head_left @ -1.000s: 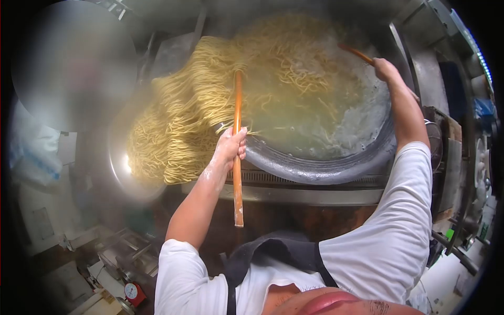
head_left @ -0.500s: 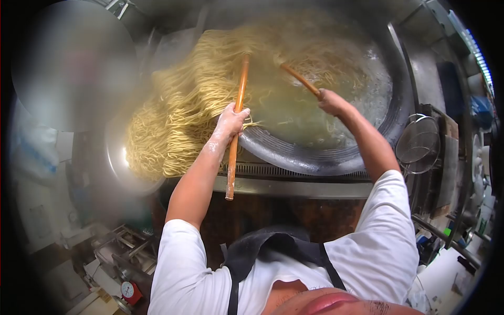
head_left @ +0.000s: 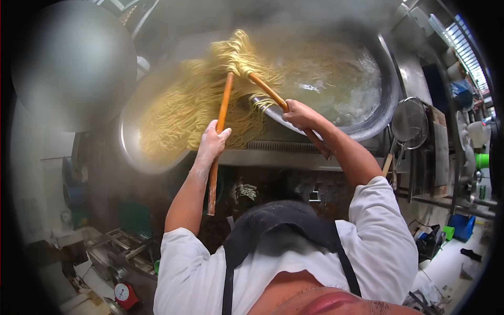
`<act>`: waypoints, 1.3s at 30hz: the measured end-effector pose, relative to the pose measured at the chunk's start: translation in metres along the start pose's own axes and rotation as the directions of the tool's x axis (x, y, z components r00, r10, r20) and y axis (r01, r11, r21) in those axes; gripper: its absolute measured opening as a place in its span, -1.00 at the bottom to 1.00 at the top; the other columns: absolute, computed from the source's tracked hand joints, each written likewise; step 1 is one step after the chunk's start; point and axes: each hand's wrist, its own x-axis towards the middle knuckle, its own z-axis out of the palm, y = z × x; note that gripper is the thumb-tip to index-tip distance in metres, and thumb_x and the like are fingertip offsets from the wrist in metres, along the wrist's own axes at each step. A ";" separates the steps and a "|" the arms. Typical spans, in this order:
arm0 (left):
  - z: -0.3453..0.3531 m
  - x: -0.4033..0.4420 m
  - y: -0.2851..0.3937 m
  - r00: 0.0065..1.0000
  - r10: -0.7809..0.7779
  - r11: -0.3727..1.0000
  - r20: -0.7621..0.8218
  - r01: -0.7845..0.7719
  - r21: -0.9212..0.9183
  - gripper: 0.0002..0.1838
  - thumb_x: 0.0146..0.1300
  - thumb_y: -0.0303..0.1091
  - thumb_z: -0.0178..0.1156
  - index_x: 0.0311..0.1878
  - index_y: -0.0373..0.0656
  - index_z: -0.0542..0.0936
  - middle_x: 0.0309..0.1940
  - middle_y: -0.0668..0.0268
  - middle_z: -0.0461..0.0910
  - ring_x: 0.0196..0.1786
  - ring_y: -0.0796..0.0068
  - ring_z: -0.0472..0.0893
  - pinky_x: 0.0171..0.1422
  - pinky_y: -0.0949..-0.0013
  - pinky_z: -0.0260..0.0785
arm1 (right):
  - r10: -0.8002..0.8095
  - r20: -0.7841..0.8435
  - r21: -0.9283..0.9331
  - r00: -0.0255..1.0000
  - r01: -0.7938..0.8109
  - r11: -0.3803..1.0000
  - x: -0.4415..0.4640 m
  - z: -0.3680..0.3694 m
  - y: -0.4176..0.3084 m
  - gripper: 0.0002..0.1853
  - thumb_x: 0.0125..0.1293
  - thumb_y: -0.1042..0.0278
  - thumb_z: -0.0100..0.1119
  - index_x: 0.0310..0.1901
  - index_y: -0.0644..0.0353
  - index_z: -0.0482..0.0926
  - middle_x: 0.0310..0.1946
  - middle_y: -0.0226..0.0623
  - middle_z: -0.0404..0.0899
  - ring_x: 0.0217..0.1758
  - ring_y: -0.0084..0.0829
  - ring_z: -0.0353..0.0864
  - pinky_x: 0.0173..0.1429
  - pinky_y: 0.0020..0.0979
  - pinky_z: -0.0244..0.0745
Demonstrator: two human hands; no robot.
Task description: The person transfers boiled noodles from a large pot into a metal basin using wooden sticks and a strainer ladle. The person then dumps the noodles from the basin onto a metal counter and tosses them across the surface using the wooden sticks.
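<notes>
While fingers clasp two sticks (noodles touching both), their long axes converge forward.

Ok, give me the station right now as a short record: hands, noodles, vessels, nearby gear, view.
Left hand: closed around the left stick, wooden
Right hand: closed around the right stick, also wooden
Stick positions: upper ends close together, among the noodles
Noodles: clump bunched at the sticks; more heaped in the metal bowl and in the pot's liquid
Pot: wide, dark rim, right of the bowl
Nearby gear: mesh strainer right of the pot; red dial gauge lower left
View: hazy toward the top
</notes>
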 end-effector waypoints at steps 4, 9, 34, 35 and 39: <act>-0.075 -0.060 -0.034 0.971 -0.232 0.924 0.058 0.239 -0.299 -0.67 0.36 -0.25 0.26 0.06 -0.20 0.48 -0.55 0.35 0.46 -0.69 0.58 0.40 -0.66 0.40 0.25 | -0.061 0.103 -0.103 0.993 0.071 0.992 -0.006 0.058 -0.082 -0.75 0.18 0.35 0.12 -0.18 0.35 0.49 -0.51 -0.12 0.55 -0.49 -0.21 0.59 -0.38 -0.18 0.46; -0.149 -0.108 -0.106 0.918 -0.397 0.780 0.000 0.337 -0.527 -0.74 0.40 -0.28 0.21 0.01 -0.17 0.42 -0.60 0.44 0.36 -0.72 0.65 0.32 -0.71 0.48 0.23 | -0.225 0.159 -0.310 0.961 0.265 0.913 0.016 0.162 -0.196 -0.74 0.18 0.42 0.08 -0.19 0.44 0.63 -0.43 0.03 0.68 -0.34 -0.06 0.72 -0.30 -0.14 0.59; -0.120 -0.226 -0.088 0.477 -0.399 0.598 0.783 0.783 -0.173 -0.63 0.35 -0.31 0.21 0.16 -0.14 0.40 -0.64 0.53 0.24 -0.72 0.72 0.21 -0.66 0.51 0.08 | 0.287 -0.303 -0.651 0.909 -0.417 0.634 -0.177 -0.210 0.158 -0.82 0.28 0.50 0.07 -0.11 0.24 0.57 -0.23 0.10 0.64 -0.08 0.08 0.64 0.01 -0.05 0.48; -0.100 -0.218 -0.083 0.467 -0.380 0.611 0.798 0.775 -0.163 -0.64 0.36 -0.30 0.21 0.15 -0.14 0.40 -0.64 0.53 0.24 -0.72 0.71 0.21 -0.66 0.50 0.08 | 0.328 -0.293 -0.669 0.898 -0.437 0.601 -0.165 -0.212 0.171 -0.81 0.29 0.50 0.04 -0.10 0.24 0.59 -0.21 0.09 0.65 -0.06 0.05 0.66 0.03 -0.07 0.48; -0.013 -0.177 -0.063 0.539 -0.287 0.659 0.792 0.711 -0.245 -0.64 0.38 -0.27 0.19 0.15 -0.14 0.37 -0.63 0.49 0.25 -0.73 0.68 0.21 -0.67 0.49 0.08 | 0.298 -0.117 -0.680 0.947 -0.295 0.671 -0.088 -0.153 0.223 -0.76 0.28 0.54 -0.01 -0.07 0.19 0.61 -0.20 0.05 0.68 -0.04 0.02 0.69 -0.02 -0.03 0.52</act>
